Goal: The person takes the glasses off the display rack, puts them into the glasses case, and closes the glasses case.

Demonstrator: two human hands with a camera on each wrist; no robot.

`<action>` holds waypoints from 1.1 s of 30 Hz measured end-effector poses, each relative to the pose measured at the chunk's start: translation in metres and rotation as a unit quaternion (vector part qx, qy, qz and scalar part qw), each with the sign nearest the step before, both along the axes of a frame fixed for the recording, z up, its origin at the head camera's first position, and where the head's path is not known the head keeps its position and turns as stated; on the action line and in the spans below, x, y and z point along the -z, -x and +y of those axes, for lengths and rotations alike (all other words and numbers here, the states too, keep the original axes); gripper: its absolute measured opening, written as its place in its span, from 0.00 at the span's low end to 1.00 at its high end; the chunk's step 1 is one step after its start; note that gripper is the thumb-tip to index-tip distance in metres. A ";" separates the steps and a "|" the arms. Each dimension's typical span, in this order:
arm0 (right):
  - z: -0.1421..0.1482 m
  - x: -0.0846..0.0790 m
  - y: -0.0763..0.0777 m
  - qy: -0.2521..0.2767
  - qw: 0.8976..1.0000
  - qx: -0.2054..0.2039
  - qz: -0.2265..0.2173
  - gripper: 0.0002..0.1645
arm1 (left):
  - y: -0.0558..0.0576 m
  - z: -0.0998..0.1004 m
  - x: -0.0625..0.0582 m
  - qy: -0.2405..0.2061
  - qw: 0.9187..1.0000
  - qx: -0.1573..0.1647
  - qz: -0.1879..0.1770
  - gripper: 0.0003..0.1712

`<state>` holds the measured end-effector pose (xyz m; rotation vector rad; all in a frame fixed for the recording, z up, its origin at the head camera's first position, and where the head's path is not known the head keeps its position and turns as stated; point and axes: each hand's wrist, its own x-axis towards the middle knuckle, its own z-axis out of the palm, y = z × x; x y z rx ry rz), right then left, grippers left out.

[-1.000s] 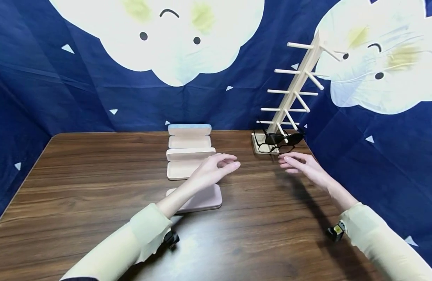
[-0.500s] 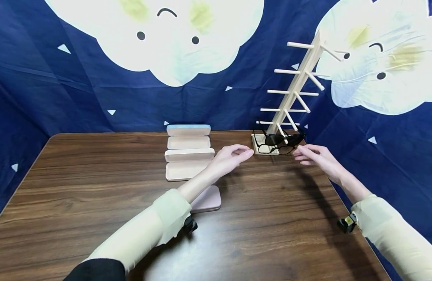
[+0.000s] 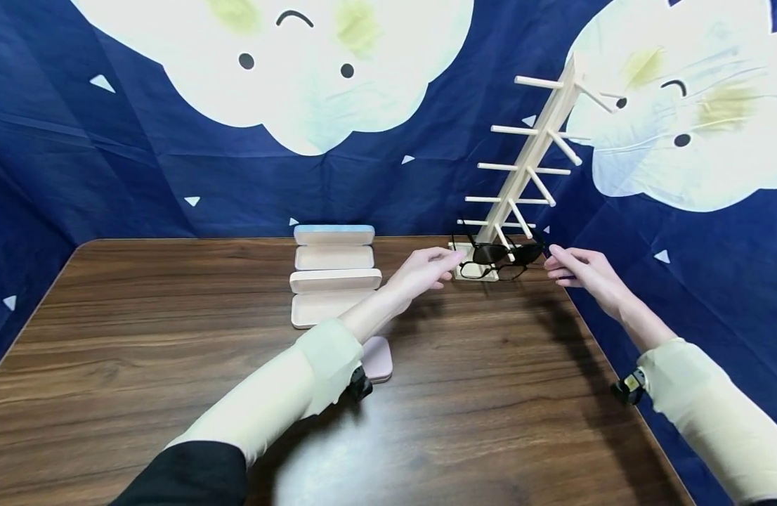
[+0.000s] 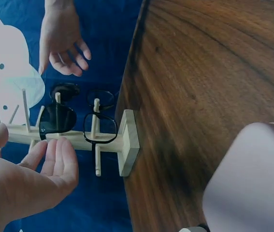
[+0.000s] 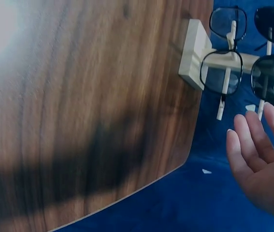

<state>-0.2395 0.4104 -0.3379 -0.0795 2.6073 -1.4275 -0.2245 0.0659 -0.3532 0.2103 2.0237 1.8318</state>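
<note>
Black sunglasses (image 3: 491, 254) hang on the lower pegs of a wooden display stand (image 3: 532, 147) at the back right. Just below them hangs a pair of clear black-framed eyeglasses (image 4: 100, 128). My left hand (image 3: 420, 273) reaches to the left side of the sunglasses, thumb and fingers apart, fingertips right at a dark lens in the left wrist view. My right hand (image 3: 584, 276) is by their right end with loosely bent fingers; in the right wrist view its fingertips (image 5: 270, 107) come close under the lens. Neither hand grips anything.
Two opened glasses cases, one blue-edged (image 3: 335, 258) and one pale (image 3: 322, 309), lie at the back middle of the wooden table (image 3: 173, 337). A closed pink case (image 3: 379, 358) is partly hidden by the left forearm. Blue cloth (image 3: 148, 176) hangs behind and to the right.
Both hands have moved forward and to the right, up to either side of the sunglasses. The glasses, stand and cases stay in place.
</note>
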 end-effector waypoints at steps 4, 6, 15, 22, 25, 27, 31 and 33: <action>0.008 -0.002 0.008 -0.007 1.000 0.021 -0.009 0.29 | 0.006 0.006 -0.001 -0.001 1.000 0.003 -0.006 0.31; 0.010 -0.002 0.013 -0.002 1.000 0.025 -0.016 0.28 | 0.008 0.009 -0.001 0.000 1.000 0.002 -0.005 0.31; 0.004 0.000 0.033 0.020 0.999 0.031 -0.037 0.24 | 0.023 0.019 0.009 0.025 0.999 -0.033 0.022 0.29; -0.008 0.003 0.039 0.020 0.997 0.042 -0.056 0.20 | 0.029 0.026 0.014 0.077 0.994 -0.052 0.065 0.25; -0.011 0.003 0.038 0.030 0.997 0.044 -0.061 0.15 | 0.031 0.031 0.013 0.096 0.991 -0.051 0.081 0.23; -0.012 0.003 0.038 0.044 0.996 0.047 -0.061 0.14 | 0.033 0.035 0.012 0.111 0.988 -0.048 0.094 0.22; -0.016 0.002 0.038 0.092 0.992 0.050 -0.064 0.15 | 0.036 0.040 0.010 0.130 0.983 -0.046 0.121 0.21; -0.018 0.002 0.040 0.117 0.990 0.052 -0.067 0.16 | 0.038 0.041 0.008 0.134 0.981 -0.049 0.131 0.21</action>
